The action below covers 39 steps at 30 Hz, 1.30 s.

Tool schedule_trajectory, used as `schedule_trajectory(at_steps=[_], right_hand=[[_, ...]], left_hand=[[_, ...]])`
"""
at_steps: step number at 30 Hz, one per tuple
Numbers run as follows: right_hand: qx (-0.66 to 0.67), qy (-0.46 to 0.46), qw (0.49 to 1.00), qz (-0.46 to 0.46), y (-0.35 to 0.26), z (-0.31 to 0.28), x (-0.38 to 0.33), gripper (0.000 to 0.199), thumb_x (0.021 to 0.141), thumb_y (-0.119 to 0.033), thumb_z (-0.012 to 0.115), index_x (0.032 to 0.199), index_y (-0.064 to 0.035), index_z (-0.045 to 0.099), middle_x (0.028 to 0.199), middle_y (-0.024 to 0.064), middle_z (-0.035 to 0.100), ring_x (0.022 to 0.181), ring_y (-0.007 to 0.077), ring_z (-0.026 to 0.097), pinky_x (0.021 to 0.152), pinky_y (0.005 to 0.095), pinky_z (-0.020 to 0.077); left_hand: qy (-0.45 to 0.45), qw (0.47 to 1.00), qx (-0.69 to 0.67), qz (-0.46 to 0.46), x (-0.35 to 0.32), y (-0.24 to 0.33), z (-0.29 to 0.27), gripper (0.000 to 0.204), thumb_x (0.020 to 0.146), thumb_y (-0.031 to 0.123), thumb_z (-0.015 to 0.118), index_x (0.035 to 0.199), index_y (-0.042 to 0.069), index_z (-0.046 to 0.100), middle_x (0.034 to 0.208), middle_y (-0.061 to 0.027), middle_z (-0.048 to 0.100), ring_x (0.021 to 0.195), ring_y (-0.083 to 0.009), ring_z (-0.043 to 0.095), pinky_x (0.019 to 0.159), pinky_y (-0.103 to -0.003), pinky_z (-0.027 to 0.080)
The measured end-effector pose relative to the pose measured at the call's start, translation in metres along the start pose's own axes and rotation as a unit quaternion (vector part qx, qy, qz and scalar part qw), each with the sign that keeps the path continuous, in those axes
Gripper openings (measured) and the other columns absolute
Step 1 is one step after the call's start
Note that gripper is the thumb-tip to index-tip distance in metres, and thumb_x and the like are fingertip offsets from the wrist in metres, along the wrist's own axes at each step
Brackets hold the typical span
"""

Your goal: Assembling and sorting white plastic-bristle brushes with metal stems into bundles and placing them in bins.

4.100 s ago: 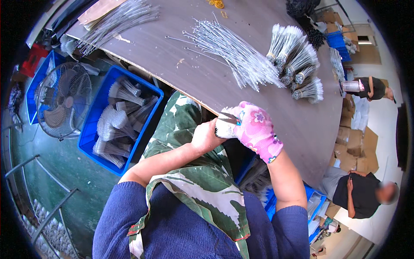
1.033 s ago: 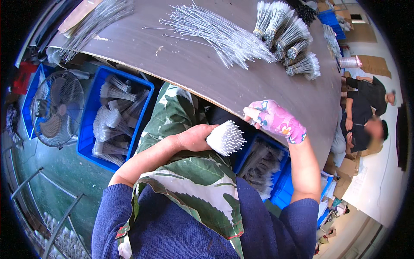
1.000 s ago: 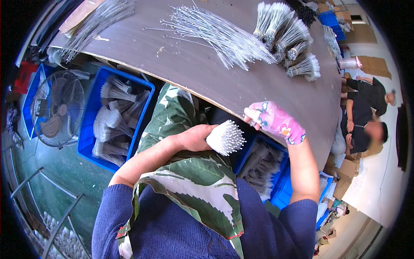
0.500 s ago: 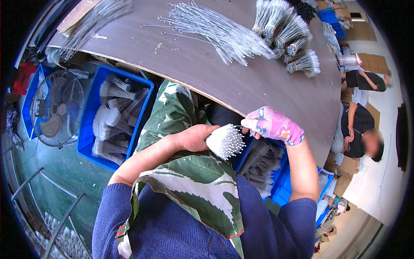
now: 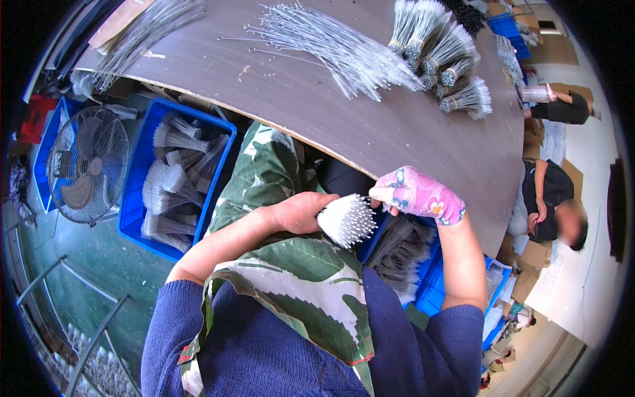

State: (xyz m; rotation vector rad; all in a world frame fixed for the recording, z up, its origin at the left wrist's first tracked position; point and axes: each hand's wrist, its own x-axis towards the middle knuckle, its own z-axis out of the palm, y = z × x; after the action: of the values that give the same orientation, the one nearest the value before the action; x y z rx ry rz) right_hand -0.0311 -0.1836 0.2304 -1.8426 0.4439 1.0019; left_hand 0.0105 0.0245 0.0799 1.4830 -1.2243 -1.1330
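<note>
My left hand (image 5: 301, 213) is wrapped around a bundle of thin wire brushes (image 5: 346, 221), held over my lap, their white bristle tips facing right. Close beside it is my right hand (image 5: 413, 192), in a pink floral fingerless glove. Its thumb and fingers are pinched together at the upper edge of the bundle; whatever thin thing they hold is too small to name. On the brown table (image 5: 284, 99) in front lie loose wire brushes (image 5: 331, 46) with looped ends. To their right are several tied brush bundles (image 5: 436, 49).
Blue bins with brush bundles stand at my left (image 5: 217, 192) and under my right arm (image 5: 433, 281). A floor fan (image 5: 92, 165) is beyond the left bin. More wire brushes (image 5: 149, 40) lie at the table's far left. Two people (image 5: 552, 188) are off to the right.
Both hands and the bundle have shifted very slightly down, keeping the same grip. At the right, the people in the background have moved a little.
</note>
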Motion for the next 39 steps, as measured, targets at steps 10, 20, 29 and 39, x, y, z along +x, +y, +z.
schedule_trajectory(at_steps=[10,20,29,39], right_hand=[[0.042,0.004,0.999,-0.004,0.008,-0.001,0.001,0.03,0.087,-0.029,0.057,0.078,-0.0012,0.065,0.063,-0.0001,0.058,0.053,0.0068,0.05,0.05,0.0228,0.041],[0.16,0.062,0.968,-0.181,0.037,0.013,0.014,0.053,0.078,-0.042,0.067,0.11,-0.0005,0.057,0.089,0.0015,0.058,0.068,0.0057,0.05,0.059,0.0189,0.0407],[0.205,0.202,0.914,-0.285,0.039,0.061,0.038,0.071,0.062,-0.012,0.081,0.122,-0.001,0.046,0.111,0.0069,0.057,0.103,0.0158,0.053,0.091,0.0305,0.042],[0.242,0.294,0.883,-0.274,0.017,0.094,0.049,0.061,0.068,-0.009,0.078,0.119,-0.0003,0.046,0.113,0.0073,0.055,0.103,0.0159,0.053,0.092,0.0305,0.0402]], left_hand=[[0.0,1.0,0.001,0.011,0.002,-0.002,0.0,0.041,0.076,0.017,0.062,0.113,0.002,0.049,0.102,-0.0194,0.061,0.098,-0.0336,0.058,0.084,-0.038,0.045],[0.038,0.986,-0.157,0.044,0.001,-0.002,-0.022,0.048,0.073,0.013,0.071,0.115,0.003,0.05,0.103,-0.0118,0.062,0.098,-0.0219,0.058,0.088,-0.034,0.044],[0.07,0.956,-0.286,0.02,0.01,0.005,-0.019,0.057,0.068,0.011,0.076,0.118,0.004,0.05,0.105,-0.0075,0.06,0.099,-0.0161,0.054,0.091,-0.031,0.042],[0.259,0.963,-0.059,0.049,0.013,-0.022,0.0,0.044,0.08,0.019,0.062,0.122,0.009,0.052,0.125,-0.0119,0.051,0.12,-0.0282,0.044,0.103,-0.039,0.03]])
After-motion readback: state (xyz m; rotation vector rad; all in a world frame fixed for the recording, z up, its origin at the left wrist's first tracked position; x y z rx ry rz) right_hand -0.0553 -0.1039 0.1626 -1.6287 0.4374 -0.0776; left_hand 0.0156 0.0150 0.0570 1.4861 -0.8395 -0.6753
